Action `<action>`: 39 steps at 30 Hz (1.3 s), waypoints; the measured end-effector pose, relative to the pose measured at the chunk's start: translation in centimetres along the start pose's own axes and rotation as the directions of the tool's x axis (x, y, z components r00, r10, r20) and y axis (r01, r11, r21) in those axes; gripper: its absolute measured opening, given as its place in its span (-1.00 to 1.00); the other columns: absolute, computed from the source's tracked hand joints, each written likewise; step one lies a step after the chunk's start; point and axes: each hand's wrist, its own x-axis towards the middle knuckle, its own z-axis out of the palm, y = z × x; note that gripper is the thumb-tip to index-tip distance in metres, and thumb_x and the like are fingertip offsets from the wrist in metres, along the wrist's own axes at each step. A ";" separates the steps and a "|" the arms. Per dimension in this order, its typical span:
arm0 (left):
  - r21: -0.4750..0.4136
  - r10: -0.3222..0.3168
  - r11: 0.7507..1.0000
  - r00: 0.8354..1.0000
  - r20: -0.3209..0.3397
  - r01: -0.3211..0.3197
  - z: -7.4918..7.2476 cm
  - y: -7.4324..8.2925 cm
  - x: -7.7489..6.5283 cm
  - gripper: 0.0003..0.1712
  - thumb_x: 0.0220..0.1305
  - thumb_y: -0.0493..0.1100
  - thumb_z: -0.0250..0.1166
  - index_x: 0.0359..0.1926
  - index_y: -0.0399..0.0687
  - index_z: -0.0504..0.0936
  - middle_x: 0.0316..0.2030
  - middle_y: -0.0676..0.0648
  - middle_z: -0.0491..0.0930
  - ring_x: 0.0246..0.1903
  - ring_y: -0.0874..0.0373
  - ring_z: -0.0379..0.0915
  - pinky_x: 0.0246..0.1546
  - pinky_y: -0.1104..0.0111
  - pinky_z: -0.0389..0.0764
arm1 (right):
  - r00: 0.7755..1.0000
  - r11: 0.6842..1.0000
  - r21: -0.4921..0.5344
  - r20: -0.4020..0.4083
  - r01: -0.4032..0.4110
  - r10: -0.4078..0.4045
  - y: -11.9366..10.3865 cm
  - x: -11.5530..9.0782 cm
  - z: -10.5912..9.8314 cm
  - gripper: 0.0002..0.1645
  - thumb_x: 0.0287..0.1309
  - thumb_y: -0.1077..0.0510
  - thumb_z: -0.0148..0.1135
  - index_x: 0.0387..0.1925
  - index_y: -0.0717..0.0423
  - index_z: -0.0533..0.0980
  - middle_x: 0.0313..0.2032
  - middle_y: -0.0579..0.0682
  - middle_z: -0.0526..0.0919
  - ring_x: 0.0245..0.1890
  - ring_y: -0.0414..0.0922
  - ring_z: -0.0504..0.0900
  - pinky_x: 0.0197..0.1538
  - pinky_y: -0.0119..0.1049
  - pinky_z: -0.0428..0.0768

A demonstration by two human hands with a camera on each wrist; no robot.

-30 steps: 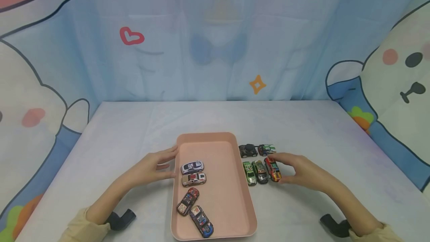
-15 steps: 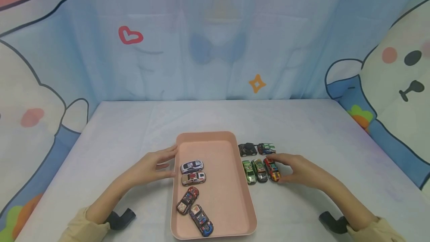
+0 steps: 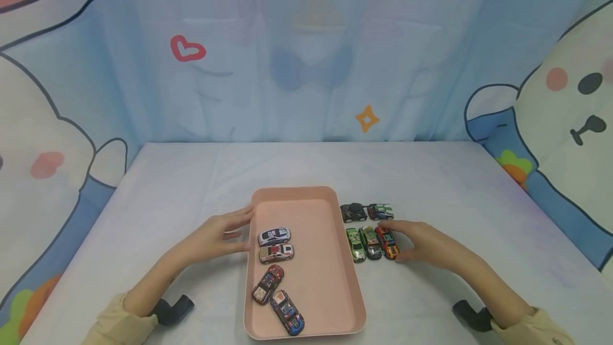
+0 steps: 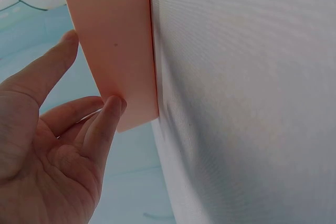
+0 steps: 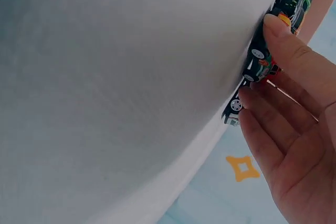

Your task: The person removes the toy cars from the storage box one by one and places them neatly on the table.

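My left hand touches the left side of a pink tray, its fingers extended along the wall; the left wrist view shows fingertips against the tray's outer wall. Inside the tray, towards its left, lie a white-blue toy car, a white-red toy car, a dark red toy car and a blue-black toy car. Beyond the right rim, my right hand pinches a red-yellow toy car by its ends. Left of it stand a dark green-gold toy car and a bright green toy car.
Behind that row, a black toy car and a green-white toy car stand end to end. A white cloth covers the table; a printed blue curtain hangs along its back. Black wrist mounts show beside the sleeves.
My right hand has shifted slightly left with the red-yellow toy car, bringing it closer to the dark green-gold one. My left hand and the tray stay in place.
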 end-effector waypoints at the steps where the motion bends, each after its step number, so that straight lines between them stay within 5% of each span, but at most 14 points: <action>1: 0.000 0.000 1.000 1.000 0.000 0.000 0.0 0.0 0.0 -0.17 0.09 -0.21 0.40 0.31 -0.41 0.21 0.35 -0.32 0.04 0.23 -0.22 0.16 0.04 0.29 0.50 | 1.000 1.000 -0.011 -0.008 -0.002 0.002 -0.2 -0.1 -0.1 -0.06 -0.23 0.16 0.54 0.25 0.25 0.32 0.16 0.26 0.43 0.13 0.24 0.38 0.12 0.14 0.43; 6: -0.006 0.002 1.000 1.000 0.000 -0.002 0.1 -0.1 0.1 -0.17 0.09 -0.21 0.40 0.31 -0.40 0.21 0.35 -0.31 0.04 0.23 -0.21 0.15 0.04 0.29 0.50 | 0.996 0.997 -0.081 -0.090 0.018 -0.025 -2.7 -0.9 -1.5 -0.01 -0.17 0.13 0.52 0.32 0.20 0.25 0.17 0.26 0.41 0.10 0.20 0.43 0.06 0.08 0.52; 11: -0.001 0.004 1.000 1.000 -0.003 -0.004 0.0 -0.2 0.0 -0.17 0.09 -0.20 0.40 0.30 -0.41 0.21 0.35 -0.31 0.04 0.23 -0.21 0.15 0.04 0.28 0.50 | 0.970 0.976 -0.088 -0.121 0.200 -0.209 -7.7 -1.1 -1.7 -0.12 -0.10 0.19 0.47 0.30 0.11 0.30 0.19 0.09 0.43 0.10 0.04 0.48 0.01 -0.09 0.59; 15: -0.007 0.007 1.000 1.000 -0.001 -0.007 0.0 -0.1 0.0 -0.16 0.08 -0.19 0.40 0.30 -0.41 0.21 0.34 -0.32 0.04 0.23 -0.22 0.16 0.03 0.28 0.50 | 0.906 0.911 -0.064 -0.091 0.408 -0.412 -11.2 -0.8 0.7 -0.25 -0.03 0.19 0.42 0.25 0.09 0.38 0.17 0.00 0.47 0.06 -0.07 0.52 0.00 -0.23 0.60; 20: -0.002 0.013 1.000 1.000 0.000 -0.013 0.1 0.1 0.1 -0.15 0.08 -0.20 0.41 0.31 -0.40 0.21 0.34 -0.32 0.04 0.22 -0.22 0.17 0.03 0.30 0.51 | 0.845 0.845 -0.001 -0.006 0.535 -0.535 -13.7 0.0 3.6 -0.35 0.04 0.18 0.36 0.21 0.13 0.42 0.13 -0.01 0.50 0.06 -0.16 0.51 0.04 -0.37 0.55; 29: -0.002 0.016 1.000 1.000 0.001 -0.016 0.0 0.1 0.1 -0.16 0.08 -0.21 0.40 0.30 -0.43 0.21 0.34 -0.34 0.04 0.21 -0.23 0.18 0.03 0.29 0.51 | 0.814 0.825 0.010 0.158 0.565 -0.560 -15.6 2.2 5.3 -0.22 0.04 0.01 0.38 0.29 0.05 0.33 0.20 -0.08 0.43 0.16 -0.24 0.39 0.15 -0.44 0.43; 39: 0.004 0.009 1.000 1.000 -0.001 -0.009 -0.1 0.2 0.1 -0.17 0.08 -0.23 0.40 0.30 -0.43 0.21 0.34 -0.33 0.03 0.22 -0.23 0.16 0.04 0.28 0.50 | 0.764 0.758 -0.099 0.126 0.645 -0.633 -16.6 3.4 6.1 -0.22 -0.06 -0.04 0.44 0.20 0.11 0.40 0.10 -0.10 0.50 0.08 -0.34 0.43 0.09 -0.54 0.44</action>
